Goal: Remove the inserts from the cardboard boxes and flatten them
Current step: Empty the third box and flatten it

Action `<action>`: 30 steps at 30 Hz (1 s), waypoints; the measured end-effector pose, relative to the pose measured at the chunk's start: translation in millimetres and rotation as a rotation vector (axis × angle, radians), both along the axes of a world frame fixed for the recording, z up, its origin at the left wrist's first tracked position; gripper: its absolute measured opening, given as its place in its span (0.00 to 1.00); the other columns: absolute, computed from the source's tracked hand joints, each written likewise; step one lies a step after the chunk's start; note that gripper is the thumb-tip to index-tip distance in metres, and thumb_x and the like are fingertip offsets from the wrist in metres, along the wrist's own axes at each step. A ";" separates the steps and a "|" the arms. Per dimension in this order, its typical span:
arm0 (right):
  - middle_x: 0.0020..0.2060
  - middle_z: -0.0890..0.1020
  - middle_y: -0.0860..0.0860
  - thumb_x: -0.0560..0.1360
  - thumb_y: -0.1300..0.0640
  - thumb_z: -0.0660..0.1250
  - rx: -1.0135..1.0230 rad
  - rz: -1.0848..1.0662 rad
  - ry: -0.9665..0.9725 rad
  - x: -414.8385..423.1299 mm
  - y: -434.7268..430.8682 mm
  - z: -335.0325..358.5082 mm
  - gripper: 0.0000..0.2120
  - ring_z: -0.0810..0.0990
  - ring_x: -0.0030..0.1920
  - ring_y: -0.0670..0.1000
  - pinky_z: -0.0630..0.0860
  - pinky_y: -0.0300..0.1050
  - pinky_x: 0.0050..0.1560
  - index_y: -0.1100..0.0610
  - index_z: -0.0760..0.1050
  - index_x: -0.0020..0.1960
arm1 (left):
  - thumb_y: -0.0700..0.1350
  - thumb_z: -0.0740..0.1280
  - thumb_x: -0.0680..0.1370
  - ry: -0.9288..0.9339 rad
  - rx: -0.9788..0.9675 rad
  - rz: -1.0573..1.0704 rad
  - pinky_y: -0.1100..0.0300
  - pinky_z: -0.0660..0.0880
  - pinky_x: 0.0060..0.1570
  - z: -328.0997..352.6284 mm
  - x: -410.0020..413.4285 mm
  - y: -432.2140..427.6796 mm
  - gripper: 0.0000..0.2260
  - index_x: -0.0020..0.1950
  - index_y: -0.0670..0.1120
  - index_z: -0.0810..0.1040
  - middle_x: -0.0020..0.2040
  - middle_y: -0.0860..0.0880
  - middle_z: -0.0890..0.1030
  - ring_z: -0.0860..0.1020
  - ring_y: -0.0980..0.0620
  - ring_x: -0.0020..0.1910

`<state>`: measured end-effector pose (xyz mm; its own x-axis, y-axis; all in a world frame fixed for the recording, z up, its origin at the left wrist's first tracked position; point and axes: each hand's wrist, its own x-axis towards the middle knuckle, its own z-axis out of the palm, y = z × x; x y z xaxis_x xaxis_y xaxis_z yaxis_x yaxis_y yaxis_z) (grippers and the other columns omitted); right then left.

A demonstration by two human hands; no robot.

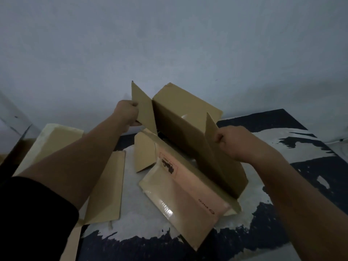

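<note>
A: Where is the cardboard box (pixel 180 117) seen?

B: It is held tilted above the middle of the black-and-white mat (pixel 301 166), toward the far edge, with its opening turned to the person. Its long lower flap (pixel 180 194), on which tape and a pink printed label are seen, is spread toward the near edge of the mat.

A: How are the hands placed?

B: The left flap (pixel 143 110) is gripped by the left hand (pixel 126 114), the fingers being curled round its outer edge. The right flap (pixel 212 140) is pinched in the closed right hand (pixel 233 143). Both flaps are held apart, so the box is kept open between the two arms.

A: Is something seen inside?

B: The inside is very dark; what is in it cannot be told.

A: What else is there?

B: Flat cardboard pieces (pixel 105 185) are laid at the left edge of the mat, partly under the left arm, on which a black sleeve (pixel 33 213) is worn. A plain grey wall (pixel 169 44) is seen behind the far edge.
</note>
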<state>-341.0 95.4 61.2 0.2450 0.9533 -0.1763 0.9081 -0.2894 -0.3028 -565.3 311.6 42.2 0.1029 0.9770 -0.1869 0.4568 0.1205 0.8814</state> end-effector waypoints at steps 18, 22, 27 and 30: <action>0.58 0.74 0.50 0.78 0.46 0.63 -0.137 -0.017 0.764 -38.8 3.2 -50.9 0.17 0.78 0.53 0.52 0.80 0.52 0.53 0.50 0.67 0.64 | 0.52 0.67 0.77 -0.193 -0.239 -0.065 0.47 0.80 0.48 -24.8 44.0 -39.3 0.22 0.67 0.43 0.70 0.60 0.42 0.78 0.79 0.43 0.53; 0.72 0.54 0.47 0.70 0.38 0.69 -0.020 -0.250 0.890 -36.3 29.1 -61.5 0.42 0.68 0.61 0.53 0.82 0.53 0.43 0.42 0.48 0.76 | 0.51 0.64 0.79 -0.202 -0.272 -0.087 0.45 0.79 0.46 -27.5 44.0 -51.9 0.17 0.66 0.48 0.67 0.55 0.43 0.79 0.80 0.40 0.50; 0.77 0.54 0.51 0.74 0.39 0.65 0.016 -0.652 1.165 -17.9 73.4 -88.2 0.42 0.63 0.71 0.60 0.77 0.59 0.58 0.49 0.45 0.78 | 0.41 0.60 0.81 -0.280 -0.242 -0.080 0.48 0.79 0.37 -31.4 38.2 -60.6 0.10 0.58 0.52 0.62 0.48 0.45 0.78 0.80 0.44 0.44; 0.71 0.67 0.53 0.77 0.44 0.63 0.060 -0.685 1.395 -19.2 88.6 -95.5 0.28 0.73 0.62 0.55 0.73 0.58 0.58 0.51 0.60 0.74 | 0.44 0.60 0.81 -0.326 -0.269 -0.082 0.42 0.80 0.47 -32.5 33.9 -59.2 0.10 0.61 0.51 0.64 0.57 0.43 0.77 0.81 0.41 0.48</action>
<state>-360.2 183.9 -34.3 0.3013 0.7460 -0.5939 -0.3884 -0.4728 -0.7909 -531.5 252.5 9.8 0.2741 0.8840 -0.3787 0.1767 0.3408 0.9234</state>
